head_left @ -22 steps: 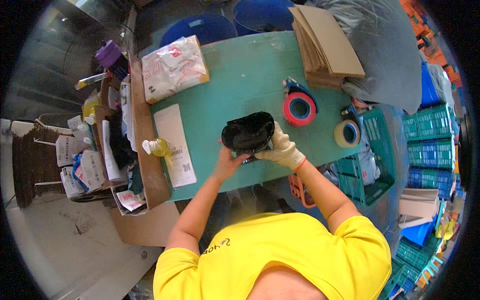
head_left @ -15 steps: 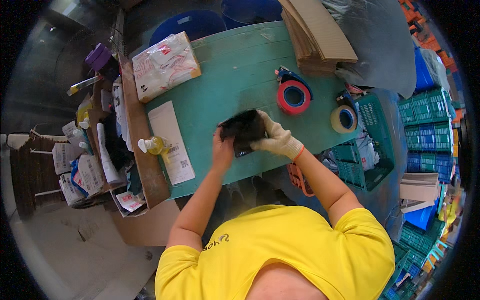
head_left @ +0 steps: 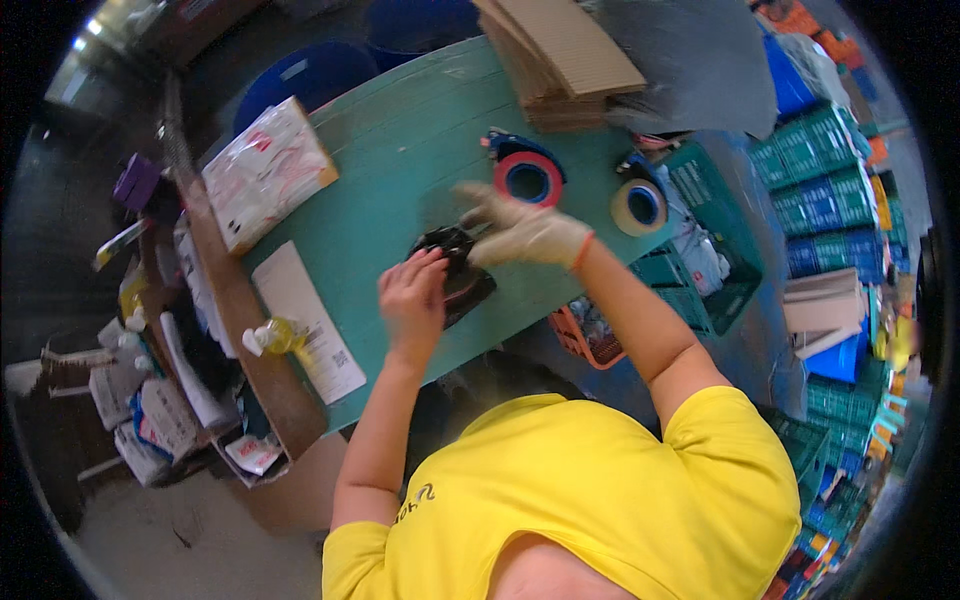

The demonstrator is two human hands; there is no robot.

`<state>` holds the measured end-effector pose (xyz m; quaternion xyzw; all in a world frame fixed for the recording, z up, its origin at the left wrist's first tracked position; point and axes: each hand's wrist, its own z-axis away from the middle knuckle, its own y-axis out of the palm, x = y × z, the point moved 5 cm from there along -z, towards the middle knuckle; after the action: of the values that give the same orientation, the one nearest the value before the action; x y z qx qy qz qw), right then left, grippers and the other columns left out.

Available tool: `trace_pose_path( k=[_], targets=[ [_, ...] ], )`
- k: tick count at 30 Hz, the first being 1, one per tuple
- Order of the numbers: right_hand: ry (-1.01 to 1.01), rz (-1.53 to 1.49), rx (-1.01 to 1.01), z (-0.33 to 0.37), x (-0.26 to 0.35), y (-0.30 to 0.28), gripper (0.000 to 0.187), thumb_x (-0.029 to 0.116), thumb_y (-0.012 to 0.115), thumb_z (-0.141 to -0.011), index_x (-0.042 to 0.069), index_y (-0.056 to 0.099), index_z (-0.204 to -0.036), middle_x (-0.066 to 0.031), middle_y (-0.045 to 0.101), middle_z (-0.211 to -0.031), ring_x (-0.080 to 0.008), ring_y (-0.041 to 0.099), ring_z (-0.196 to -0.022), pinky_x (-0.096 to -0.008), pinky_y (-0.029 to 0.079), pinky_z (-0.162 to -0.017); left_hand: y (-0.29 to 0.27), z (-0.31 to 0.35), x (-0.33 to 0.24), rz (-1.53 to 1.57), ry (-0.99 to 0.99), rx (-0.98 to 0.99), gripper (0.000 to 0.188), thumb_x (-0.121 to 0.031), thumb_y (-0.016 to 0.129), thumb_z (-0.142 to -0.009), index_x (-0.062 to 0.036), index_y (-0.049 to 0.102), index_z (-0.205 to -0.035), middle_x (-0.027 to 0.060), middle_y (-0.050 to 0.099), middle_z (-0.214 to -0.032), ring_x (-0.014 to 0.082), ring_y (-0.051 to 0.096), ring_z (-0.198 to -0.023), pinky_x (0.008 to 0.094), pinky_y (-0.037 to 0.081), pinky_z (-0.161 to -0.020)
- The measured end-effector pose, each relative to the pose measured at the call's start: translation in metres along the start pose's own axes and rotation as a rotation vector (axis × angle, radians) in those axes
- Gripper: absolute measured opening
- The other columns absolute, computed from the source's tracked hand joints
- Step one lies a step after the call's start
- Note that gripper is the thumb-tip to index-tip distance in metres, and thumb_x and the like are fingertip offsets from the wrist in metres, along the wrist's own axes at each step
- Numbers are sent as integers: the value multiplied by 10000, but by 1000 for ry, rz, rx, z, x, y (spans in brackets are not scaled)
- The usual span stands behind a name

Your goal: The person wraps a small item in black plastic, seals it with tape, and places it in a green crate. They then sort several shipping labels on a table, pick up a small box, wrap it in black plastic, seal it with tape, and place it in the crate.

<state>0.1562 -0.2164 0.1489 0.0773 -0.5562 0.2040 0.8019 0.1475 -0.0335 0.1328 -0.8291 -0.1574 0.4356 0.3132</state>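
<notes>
A small, dark, glossy bundle lies near the front edge of the green table; it looks like black plastic, and its contents cannot be made out. My bare left hand presses on it from the left with fingers bent over its top. My right hand, in a pale knit glove, is lifted just beyond the bundle's right side. Its fingers are apart and smeared by motion, with nothing seen in them. Close above the glove sits a blue tape dispenser with a red roll.
A second roll of clear tape lies at the table's right. Flattened cardboard is stacked at the back, a white-wrapped package at the left. A labelled white sheet and a yellow pump bottle are nearer. Crates stand right.
My right hand has let go of the dark bundle and risen away with its fingers spread. The left hand now bends over the bundle's top. The whole view has shifted and tilted.
</notes>
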Motion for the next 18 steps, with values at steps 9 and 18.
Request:
trace_pose_path(
  k=[9,18],
  targets=[
    [951,377,-1253,166,-263,-227,685,249,691,-659,-7,455,-1249,-250,511,-1208,-446,555,-1050,-487,489,-874,-5,-14,1,7,-253,58,87,-84,653,-782,-116,608,-849,5,671,-890,202,624,-834,350,374,-804],
    [240,-553,-967,168,-84,-129,431,67,600,-792,77,502,-1212,-106,552,-1118,-215,596,-958,-358,546,-759,-1,24,-6,17,114,212,350,-118,628,-797,-104,603,-1146,79,579,-1211,244,521,-1174,455,404,-986]
  ],
)
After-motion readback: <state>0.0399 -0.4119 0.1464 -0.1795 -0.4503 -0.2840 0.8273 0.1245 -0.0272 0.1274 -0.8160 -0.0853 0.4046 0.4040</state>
